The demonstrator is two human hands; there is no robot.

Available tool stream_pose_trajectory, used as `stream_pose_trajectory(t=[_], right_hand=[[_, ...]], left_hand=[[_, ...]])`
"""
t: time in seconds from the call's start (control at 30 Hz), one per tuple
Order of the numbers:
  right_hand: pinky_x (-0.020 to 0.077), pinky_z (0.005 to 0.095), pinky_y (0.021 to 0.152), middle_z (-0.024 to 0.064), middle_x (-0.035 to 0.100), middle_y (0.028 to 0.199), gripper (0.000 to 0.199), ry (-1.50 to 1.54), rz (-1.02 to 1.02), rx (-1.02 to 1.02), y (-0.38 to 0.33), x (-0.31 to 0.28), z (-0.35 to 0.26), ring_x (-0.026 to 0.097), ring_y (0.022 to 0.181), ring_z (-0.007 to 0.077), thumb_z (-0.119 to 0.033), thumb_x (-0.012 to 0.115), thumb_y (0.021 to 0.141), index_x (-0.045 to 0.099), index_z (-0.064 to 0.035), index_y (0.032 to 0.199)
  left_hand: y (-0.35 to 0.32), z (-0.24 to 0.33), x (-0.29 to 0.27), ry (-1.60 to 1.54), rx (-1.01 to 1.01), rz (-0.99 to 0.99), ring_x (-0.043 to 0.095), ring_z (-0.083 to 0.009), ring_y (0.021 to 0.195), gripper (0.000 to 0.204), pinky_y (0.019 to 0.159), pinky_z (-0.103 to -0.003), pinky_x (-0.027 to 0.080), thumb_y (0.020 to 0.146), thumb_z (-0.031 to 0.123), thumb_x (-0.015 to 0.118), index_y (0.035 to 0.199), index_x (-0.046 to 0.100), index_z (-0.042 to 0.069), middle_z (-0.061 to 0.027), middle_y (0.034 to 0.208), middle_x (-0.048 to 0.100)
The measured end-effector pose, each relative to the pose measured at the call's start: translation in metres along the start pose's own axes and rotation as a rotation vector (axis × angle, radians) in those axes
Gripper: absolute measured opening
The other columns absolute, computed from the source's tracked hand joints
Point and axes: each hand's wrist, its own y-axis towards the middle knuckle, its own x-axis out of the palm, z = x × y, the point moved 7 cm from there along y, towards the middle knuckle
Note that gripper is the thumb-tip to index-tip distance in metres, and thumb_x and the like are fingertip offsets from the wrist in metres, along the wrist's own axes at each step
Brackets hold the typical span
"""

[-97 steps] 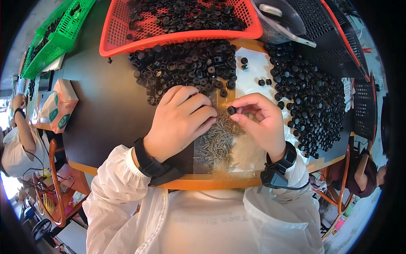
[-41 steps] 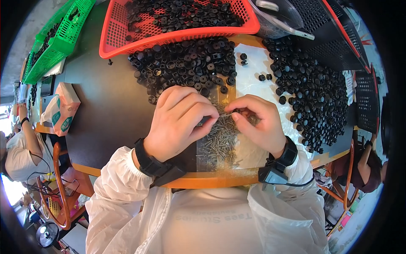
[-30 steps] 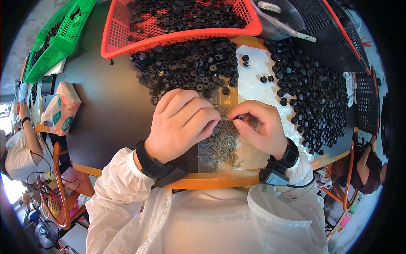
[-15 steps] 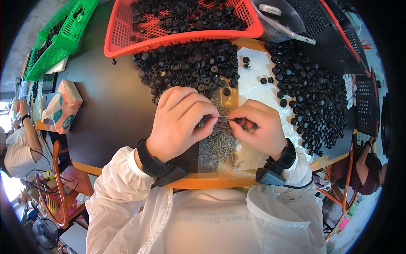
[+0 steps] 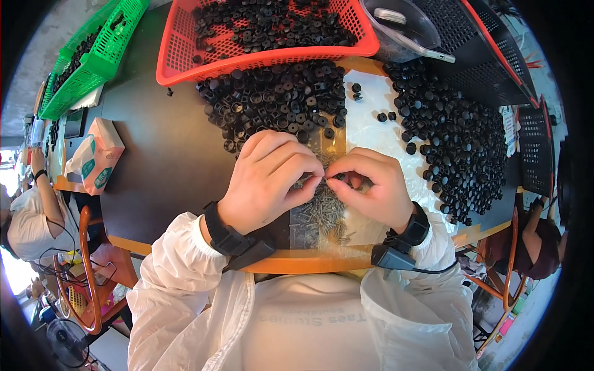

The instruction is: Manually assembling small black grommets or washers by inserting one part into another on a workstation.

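Note:
My left hand (image 5: 263, 176) and my right hand (image 5: 380, 188) meet over a pile of small metal screws (image 5: 325, 213), thumb and forefinger of each pinched together with the tips touching or nearly so. A thin screw showed at the left fingertips a moment ago; now the fingers mostly cover it. Within the curl of my right fingers sits a small dark piece (image 5: 340, 177), seemingly black plastic, largely hidden. Just beyond my left hand spreads a heap of black round plastic parts (image 5: 278, 102). To the right of my right hand lie many black caps (image 5: 455, 145).
A red basket (image 5: 272, 60) of black parts stands at the back. Behind right are a clear tub (image 5: 396, 46) with a phone across it and black crates (image 5: 489, 55). At left are a green basket (image 5: 93, 71) and tissue pack (image 5: 102, 154). People sit at both sides.
My hands have come together, closing the gap between their fingertips. The screw that showed between them is now covered. The view has shifted slightly.

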Motion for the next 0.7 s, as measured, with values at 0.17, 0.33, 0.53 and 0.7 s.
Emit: stream_pose_trajectory(t=[0.17, 0.33, 0.53, 0.7], right_hand=[[0.0442, 0.0244, 0.055, 0.0035, 0.062, 0.077, 0.013, -0.013, -0.004, -0.001, 0.001, 0.0, -0.001, 0.057, 0.062, 0.0118, -0.008, 0.075, 0.079, 0.071, -0.0068, 0.091], [0.0451, 0.0227, 0.056, 0.0033, 0.064, 0.079, 0.015, 0.037, 0.032, 0.027, -0.002, -0.003, 0.001, 0.058, 0.064, 0.0102, -0.006, 0.077, 0.078, 0.071, -0.0052, 0.092], [0.0469, 0.0206, 0.06, 0.0021, 0.066, 0.082, 0.016, 0.224, 0.031, 0.088, -0.003, -0.001, 0.009, 0.058, 0.066, 0.0066, -0.005, 0.076, 0.08, 0.072, -0.0036, 0.095], [0.0478, 0.0204, 0.063, 0.0013, 0.064, 0.09, 0.027, 0.355, -0.003, 0.239, -0.005, 0.002, 0.01, 0.058, 0.071, 0.0049, -0.002, 0.075, 0.083, 0.066, -0.0043, 0.109]], left_hand=[[0.0, 0.0, 0.0, -0.006, 0.009, 0.002, 0.061, -0.0229, 0.091, 0.028, 0.084, -0.037, 0.045, 0.065, 0.005, 0.079, 0.086, 0.064, 0.014, 0.0018, 0.087, 0.065], [0.001, 0.002, -0.003, -0.008, 0.021, 0.033, 0.061, -0.0222, 0.088, 0.03, 0.083, -0.037, 0.045, 0.065, 0.01, 0.082, 0.091, 0.067, 0.014, 0.0024, 0.085, 0.065], [-0.001, 0.0, -0.007, -0.065, 0.068, 0.062, 0.06, -0.0213, 0.083, 0.037, 0.078, -0.035, 0.045, 0.064, 0.012, 0.085, 0.099, 0.072, 0.014, 0.0029, 0.083, 0.065], [-0.002, -0.011, -0.004, -0.366, -0.077, 0.048, 0.063, -0.0215, 0.087, 0.023, 0.082, -0.035, 0.047, 0.072, 0.006, 0.082, 0.091, 0.069, 0.01, -0.0025, 0.09, 0.069]])
